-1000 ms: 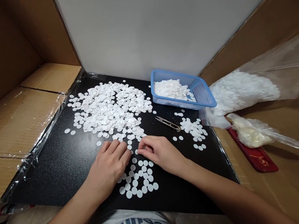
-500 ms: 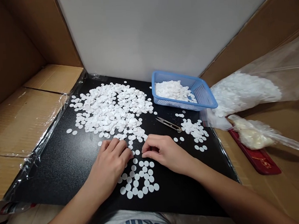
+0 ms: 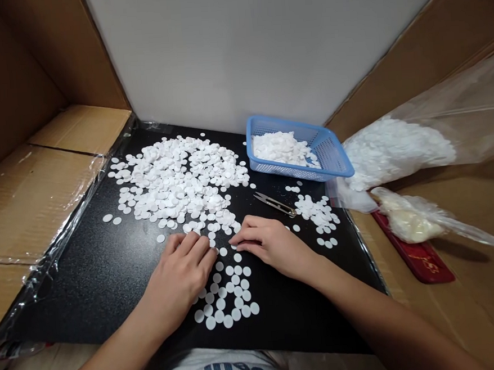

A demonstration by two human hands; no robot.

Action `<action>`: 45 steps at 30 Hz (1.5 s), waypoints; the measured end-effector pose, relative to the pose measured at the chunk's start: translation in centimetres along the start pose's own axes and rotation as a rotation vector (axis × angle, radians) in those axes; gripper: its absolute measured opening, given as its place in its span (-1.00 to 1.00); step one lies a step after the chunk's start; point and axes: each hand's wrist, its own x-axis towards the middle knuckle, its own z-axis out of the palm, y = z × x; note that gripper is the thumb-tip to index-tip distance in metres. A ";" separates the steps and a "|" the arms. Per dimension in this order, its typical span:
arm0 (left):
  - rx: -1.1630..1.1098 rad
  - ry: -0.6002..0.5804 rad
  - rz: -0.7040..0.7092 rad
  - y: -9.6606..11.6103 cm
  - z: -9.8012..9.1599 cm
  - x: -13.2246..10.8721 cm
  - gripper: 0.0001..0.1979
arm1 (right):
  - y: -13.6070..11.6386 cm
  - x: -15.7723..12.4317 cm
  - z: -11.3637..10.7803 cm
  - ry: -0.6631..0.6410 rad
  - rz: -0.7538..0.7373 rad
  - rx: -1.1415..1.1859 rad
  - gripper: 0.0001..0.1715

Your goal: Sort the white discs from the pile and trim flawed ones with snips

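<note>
Surface: black tabletop (image 3: 93, 286), faintly speckled. Large heap of white discs (image 3: 175, 184) covers its far-left and far-middle portion, overlapping, thinning to a narrow trail towards the near edge. Pair of discs (image 3: 108, 218) apart from heap, towards left edge. Flat, loose group of discs (image 3: 223, 292) near middle of near edge. Blue basket (image 3: 299, 172) at far right corner. Metal snips (image 3: 276, 205) just in front of basket; smaller disc cluster (image 3: 318, 213) beside them, near right edge.

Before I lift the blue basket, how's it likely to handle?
The blue basket looks like thin perforated plastic, so probably light and fairly stiff. Its white discs heap toward the left end, so that side may dip; being loose, they'd likely slide if tilted.
</note>
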 end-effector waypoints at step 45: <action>-0.324 0.122 -0.342 -2.0 0.5 -4.3 -0.85 | -1.8 -0.1 3.8 0.100 -0.173 0.076 -0.69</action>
